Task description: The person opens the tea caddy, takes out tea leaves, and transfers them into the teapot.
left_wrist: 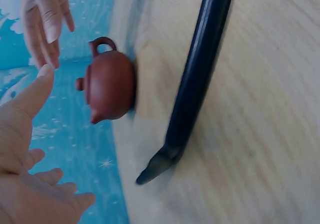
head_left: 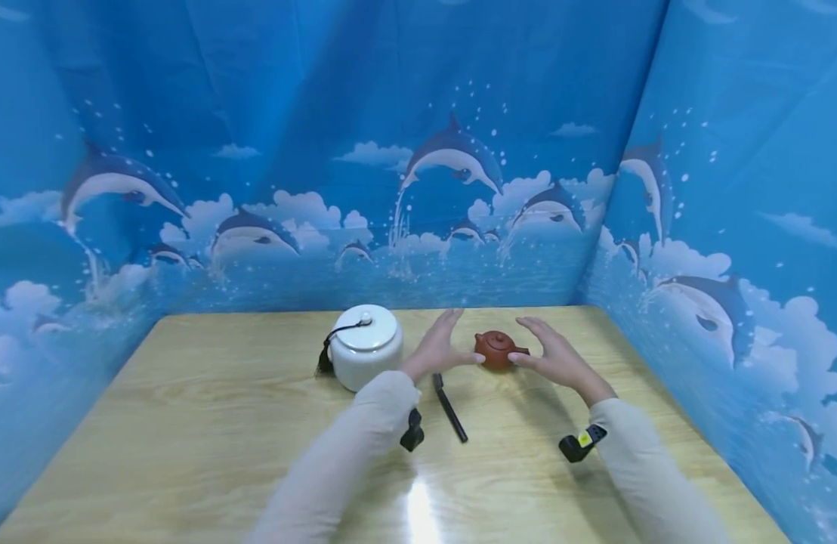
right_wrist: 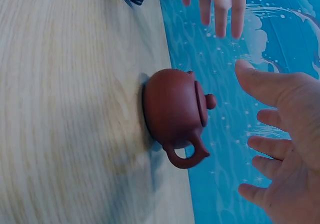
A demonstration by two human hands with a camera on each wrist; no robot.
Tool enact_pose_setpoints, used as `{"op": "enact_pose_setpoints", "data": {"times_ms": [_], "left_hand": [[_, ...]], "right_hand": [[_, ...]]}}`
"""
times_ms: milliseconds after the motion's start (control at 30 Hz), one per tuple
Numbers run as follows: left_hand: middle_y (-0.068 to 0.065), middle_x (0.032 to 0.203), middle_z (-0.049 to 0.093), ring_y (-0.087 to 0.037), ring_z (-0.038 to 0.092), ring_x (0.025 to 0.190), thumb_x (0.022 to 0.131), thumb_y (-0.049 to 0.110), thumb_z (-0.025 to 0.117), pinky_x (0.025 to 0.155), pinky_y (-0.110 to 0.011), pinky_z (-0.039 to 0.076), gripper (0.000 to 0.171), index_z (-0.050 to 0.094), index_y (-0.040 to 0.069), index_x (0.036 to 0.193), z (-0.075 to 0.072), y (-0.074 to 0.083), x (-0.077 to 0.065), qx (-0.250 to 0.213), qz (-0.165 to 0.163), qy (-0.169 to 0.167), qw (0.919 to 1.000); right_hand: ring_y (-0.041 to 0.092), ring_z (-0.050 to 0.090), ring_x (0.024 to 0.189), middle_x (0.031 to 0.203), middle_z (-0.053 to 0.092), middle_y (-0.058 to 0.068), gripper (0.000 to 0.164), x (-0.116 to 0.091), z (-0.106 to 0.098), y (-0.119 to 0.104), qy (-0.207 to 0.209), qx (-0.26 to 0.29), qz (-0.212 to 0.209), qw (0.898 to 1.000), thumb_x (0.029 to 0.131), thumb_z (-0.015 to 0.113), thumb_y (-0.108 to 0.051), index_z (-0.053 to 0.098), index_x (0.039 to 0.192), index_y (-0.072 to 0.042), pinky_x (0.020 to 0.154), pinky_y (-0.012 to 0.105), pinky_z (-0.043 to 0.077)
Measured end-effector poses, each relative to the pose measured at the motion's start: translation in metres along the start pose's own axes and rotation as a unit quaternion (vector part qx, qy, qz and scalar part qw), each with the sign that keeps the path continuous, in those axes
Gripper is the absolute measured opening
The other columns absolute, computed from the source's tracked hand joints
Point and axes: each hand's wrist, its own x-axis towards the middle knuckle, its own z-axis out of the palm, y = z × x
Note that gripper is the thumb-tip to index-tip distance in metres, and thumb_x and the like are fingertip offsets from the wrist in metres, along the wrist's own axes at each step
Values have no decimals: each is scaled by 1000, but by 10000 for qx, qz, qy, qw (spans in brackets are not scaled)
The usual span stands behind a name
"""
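Observation:
A small reddish-brown clay teapot point(head_left: 498, 352) with a knobbed lid stands upright on the table, its handle toward the right. My left hand point(head_left: 440, 349) is spread on its left side, thumb pointing at it. On the other side my right hand point(head_left: 553, 355) is likewise spread, thumb near the handle. In the right wrist view a gap shows between the right hand point(right_wrist: 285, 149) and the teapot point(right_wrist: 175, 108). The left wrist view has the left hand point(left_wrist: 30, 154) apart from the teapot point(left_wrist: 111, 83) too. Neither hand holds anything.
A white lidded ceramic jar point(head_left: 366, 351) with a black tassel point(head_left: 325, 359) stands left of my left hand. A black pen-like stick point(head_left: 449, 408) lies on the wooden table point(head_left: 208, 423) between my forearms. Blue dolphin-printed cloth point(head_left: 310, 151) hangs behind and on the sides.

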Motion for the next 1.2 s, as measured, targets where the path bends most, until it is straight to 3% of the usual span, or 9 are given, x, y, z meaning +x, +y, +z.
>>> {"op": "enact_pose_setpoints", "data": {"times_ms": [133,300,500,667,867,1033,1200], "left_hand": [[-11,160,15,-31,20,144,79,35,79,115,-50,25,95,23,15,153,15,-3,6,-234,-71,97,9997],[-12,157,25,-31,26,142,80,31,79,113,-50,29,91,27,12,152,33,-4,14,-855,-269,387,9952],[-13,152,35,-33,34,138,80,30,79,111,-49,33,88,31,10,150,53,-9,19,-1601,-747,584,9825],[-12,148,41,-32,39,135,81,33,77,110,-51,33,83,36,8,148,68,-15,19,-1831,-806,742,9770],[-17,141,49,-32,44,132,83,22,76,109,-45,37,68,46,0,140,74,-10,16,-2400,-901,1102,9603],[-17,135,55,-31,49,128,83,20,77,107,-43,40,61,52,-1,135,78,-7,16,-2388,-1012,1381,9559],[-16,128,60,-32,53,122,80,22,79,100,-44,46,58,58,1,130,84,-5,18,-2125,-1048,1635,9577]], "right_hand": [[48,26,137,149,31,27,72,5,9,0,94,51,-31,9999,89,68,-30,35,146,1,106,67,26],[47,32,134,146,37,27,65,7,14,4,396,66,-32,9992,90,67,-27,40,143,1,106,65,29],[45,39,130,141,45,27,56,13,24,11,590,285,-31,9978,91,67,-22,46,138,2,101,60,39],[43,48,124,132,54,26,48,19,37,11,878,510,36,9948,89,69,-16,55,130,3,99,54,44],[38,53,120,128,57,24,39,25,49,10,1140,937,241,9888,90,67,-13,60,126,2,94,48,50],[36,55,118,125,59,23,35,26,53,10,1362,1126,368,9836,91,66,-10,62,122,3,92,46,51],[36,57,115,121,60,22,32,29,57,12,1579,1086,400,9806,90,68,-12,64,119,3,90,45,53]]}}
